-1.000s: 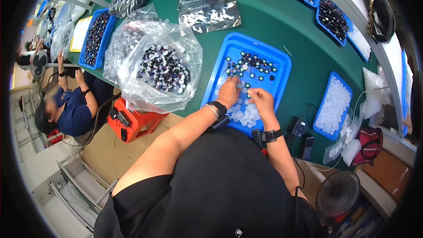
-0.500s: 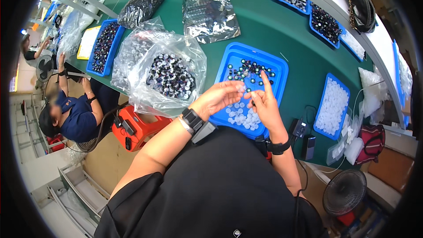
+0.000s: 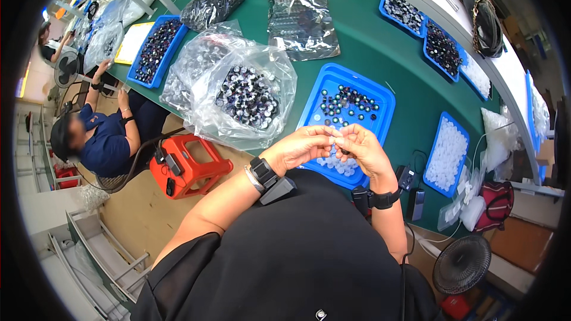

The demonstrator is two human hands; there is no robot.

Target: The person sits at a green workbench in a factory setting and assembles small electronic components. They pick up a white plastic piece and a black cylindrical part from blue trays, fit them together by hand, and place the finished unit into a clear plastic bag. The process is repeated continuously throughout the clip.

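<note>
My two hands meet over the near half of a blue tray [image 3: 389, 107], their fingertips pinched together. In my left hand [image 3: 303, 147] a small whitish disc seems to sit between thumb and forefinger, mostly covered. My right hand [image 3: 370, 151] is closed on a small dark round piece [image 3: 344, 151] that shows only in part below its fingers. Shiny dark beads [image 3: 351, 102] with greenish tops are scattered in the tray's far half. Translucent white discs [image 3: 342, 165] lie in the near half, partly hidden under my hands.
An open clear bag [image 3: 250, 98] of dark and clear pieces stands left of the tray. A blue tray of white discs [image 3: 446, 151] is to the right. A flat plastic pack [image 3: 303, 27] lies beyond. At left are a red stool [image 3: 187, 166] and a seated co-worker [image 3: 113, 142].
My right hand's raised forefinger has folded down, and both hands have come together at the fingertips. The whole view has shifted slightly, with the bench things appearing further right.
</note>
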